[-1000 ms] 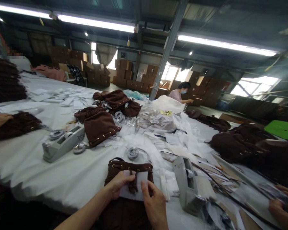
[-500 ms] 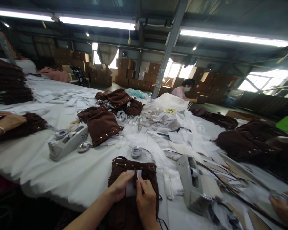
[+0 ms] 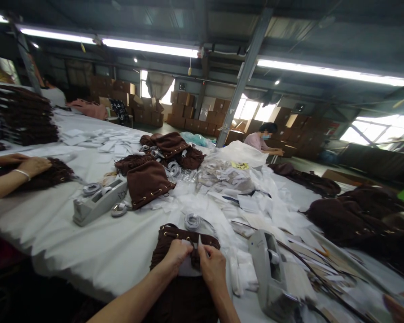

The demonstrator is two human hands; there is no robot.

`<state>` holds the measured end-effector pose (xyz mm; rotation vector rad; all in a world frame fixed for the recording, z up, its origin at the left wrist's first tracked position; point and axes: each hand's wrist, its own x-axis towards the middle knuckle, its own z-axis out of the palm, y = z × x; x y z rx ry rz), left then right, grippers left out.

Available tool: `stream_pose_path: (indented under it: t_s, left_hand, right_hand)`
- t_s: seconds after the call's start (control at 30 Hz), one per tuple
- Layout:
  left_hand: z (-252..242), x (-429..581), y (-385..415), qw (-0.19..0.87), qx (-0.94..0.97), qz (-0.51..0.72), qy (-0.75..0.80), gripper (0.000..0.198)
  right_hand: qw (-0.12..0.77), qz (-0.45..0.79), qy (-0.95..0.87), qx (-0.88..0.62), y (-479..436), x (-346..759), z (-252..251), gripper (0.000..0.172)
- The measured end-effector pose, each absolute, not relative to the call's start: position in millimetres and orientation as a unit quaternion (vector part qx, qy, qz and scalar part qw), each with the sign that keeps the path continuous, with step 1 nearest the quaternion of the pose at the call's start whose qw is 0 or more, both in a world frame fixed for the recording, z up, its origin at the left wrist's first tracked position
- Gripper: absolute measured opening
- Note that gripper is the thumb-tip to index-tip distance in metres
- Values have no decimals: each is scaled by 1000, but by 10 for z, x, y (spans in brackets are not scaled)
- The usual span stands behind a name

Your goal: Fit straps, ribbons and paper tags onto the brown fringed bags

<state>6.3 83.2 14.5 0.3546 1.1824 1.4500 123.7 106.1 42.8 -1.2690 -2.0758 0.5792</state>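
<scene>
A dark brown drawstring bag with gold eyelets and fringe lies at the table's near edge. Across its front sits a piece of white paper, partly hidden by my fingers. My left hand is closed on the paper's left side. My right hand pinches the right part of the white paper, whose tip sticks up between thumb and finger. Between the two hands hangs a brown strap or tab of the bag. Just behind the bag rests a coiled grey strap.
Grey tape dispensers stand right and left. Another brown bag lies ahead, near a heap of white wrapping. A co-worker's hands work at far left; another person's hand is at lower right.
My right hand has shifted slightly right and turned, and the white tip in it now points upward. My left hand stays at the paper. The view has tilted up a little.
</scene>
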Motion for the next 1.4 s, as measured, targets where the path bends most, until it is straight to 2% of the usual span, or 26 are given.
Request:
stream_pose_path:
  t_s: [0.13,0.23,0.37,0.47,0.63,0.73,0.9,0.97,1.1,1.23,1.33,1.4]
  left_hand:
    - [152,70,818,542,177,628,529,10]
    - [132,58,799,543,184,625,530,14]
    - [112,15,760,564,193,614,517,23]
    - [122,-23,721,566,221,608,511,26]
    - [204,-189,650,567,286,595,493,22]
    - [278,-346,605,577,324,575,482,21]
    - [304,-500,583,575,359,549,489,20]
    - [254,-495,605,567,354,549,501,19]
    - [152,-400,613,561,308,563,523,23]
    - [211,-275,431,625,209,588,469,44]
    - [315,-165,247,679,142,568,443,54]
    - [351,-76,186,677,123,555,467,57]
  right_hand:
    - [311,33,-859,-405,933,1169,239,37]
    - [328,24,-872,-363,867,1178,140,35]
    - [338,79,-876,-335,799,1234,141,27]
    - [348,141,-862,-341,732,1268,180,33]
    - [352,387,-736,-431,752,1307,225,39]
    - [307,501,-638,-497,858,1260,285,43]
    - [192,660,-569,-452,984,1050,371,45]
    - [177,669,-554,-463,1010,983,332,47]
    - [227,664,-548,-456,1069,946,166,50]
    - [252,661,-537,-459,1112,947,47,53]
    - [270,654,-542,-453,1093,935,26,53]
    - [275,650,-548,-449,1069,940,40,51]
